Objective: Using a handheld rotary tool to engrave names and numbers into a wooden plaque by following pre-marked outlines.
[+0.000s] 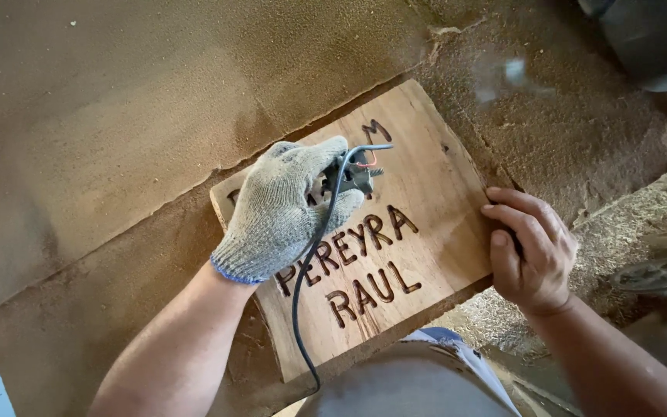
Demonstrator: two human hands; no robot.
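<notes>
Board flat on the worktop, 1 hand on it and 1 at its edge.

The wooden board [418, 232] lies tilted on the sawdust-covered worktop [117, 116]. The left hand [287, 208] rests on the board's left half, gripping a burning tool [355, 176] whose cord [306, 293] trails back toward the person. The right hand [530, 251] grips the board's right edge.

Wooden plaque [426, 224] flat on sawdust-covered surface, tilted, dark burned lettering across face; corded burning tool [353, 176] tip-down on its upper part.
</notes>
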